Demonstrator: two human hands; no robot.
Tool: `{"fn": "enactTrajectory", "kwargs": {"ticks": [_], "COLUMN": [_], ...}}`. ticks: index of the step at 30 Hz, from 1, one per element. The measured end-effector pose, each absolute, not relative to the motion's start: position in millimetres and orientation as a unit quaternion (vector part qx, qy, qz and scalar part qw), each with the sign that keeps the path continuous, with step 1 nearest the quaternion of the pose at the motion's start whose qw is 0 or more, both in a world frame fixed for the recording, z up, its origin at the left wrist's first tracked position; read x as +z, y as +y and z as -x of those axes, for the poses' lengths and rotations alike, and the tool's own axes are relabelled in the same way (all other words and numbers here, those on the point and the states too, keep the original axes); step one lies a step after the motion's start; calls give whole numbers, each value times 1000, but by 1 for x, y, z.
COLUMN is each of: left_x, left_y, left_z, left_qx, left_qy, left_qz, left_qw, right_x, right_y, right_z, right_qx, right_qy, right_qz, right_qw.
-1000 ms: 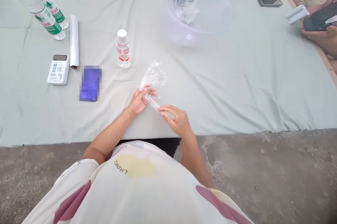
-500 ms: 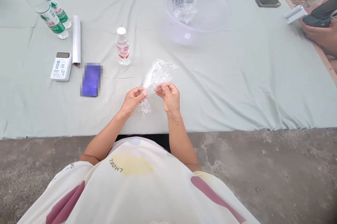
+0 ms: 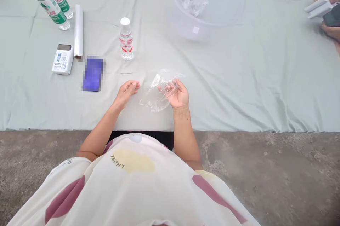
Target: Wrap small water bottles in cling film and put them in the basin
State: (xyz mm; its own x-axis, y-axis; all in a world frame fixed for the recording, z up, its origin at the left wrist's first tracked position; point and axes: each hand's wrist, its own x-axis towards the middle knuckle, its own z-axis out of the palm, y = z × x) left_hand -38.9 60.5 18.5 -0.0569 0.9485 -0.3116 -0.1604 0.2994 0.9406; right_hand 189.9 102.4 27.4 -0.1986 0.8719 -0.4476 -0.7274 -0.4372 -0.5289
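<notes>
My right hand (image 3: 178,94) holds a thin, crumpled clear plastic film (image 3: 156,95), and its fingers show through the sheet. The film spreads out to the left of that hand, above the cloth near the table's front edge. My left hand (image 3: 126,93) is just left of the film, thumb against curled fingers, with nothing visible in it. Beyond the hands stands a small clear bottle (image 3: 126,40) with a white cap and a red-and-white label.
A translucent basin (image 3: 186,29) with crumpled clear plastic (image 3: 195,3) stands at the back. To the left are a blurred-out purple item (image 3: 92,74), a white power bank (image 3: 62,59), a white roll (image 3: 78,31) and large water bottles (image 3: 54,10). Another person's hand (image 3: 330,31) is far right.
My left hand has let go of the plastic film and moved left. The film has opened out and now hangs from my right hand, which has turned palm up. The view has shifted slightly.
</notes>
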Motion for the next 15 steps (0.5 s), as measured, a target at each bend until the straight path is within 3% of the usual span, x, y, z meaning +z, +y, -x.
{"fn": "enactTrajectory", "kwargs": {"ticks": [4, 7, 10, 15], "left_x": [15, 17, 21, 26], "left_y": [88, 95, 92, 83], "left_z": [7, -10, -14, 6], "left_qx": [377, 334, 342, 385], "left_qy": [411, 298, 261, 340], "left_qz": [-303, -268, -286, -315], "left_qw": [773, 853, 856, 798], "right_x": [40, 41, 36, 21], "right_y": [99, 97, 97, 104], "right_z": [-186, -189, -195, -203], "right_qx": [804, 782, 723, 625], "right_qy": [-130, -167, -230, -306], "right_qz": [324, 357, 429, 539], "right_qw": [481, 483, 490, 474]}}
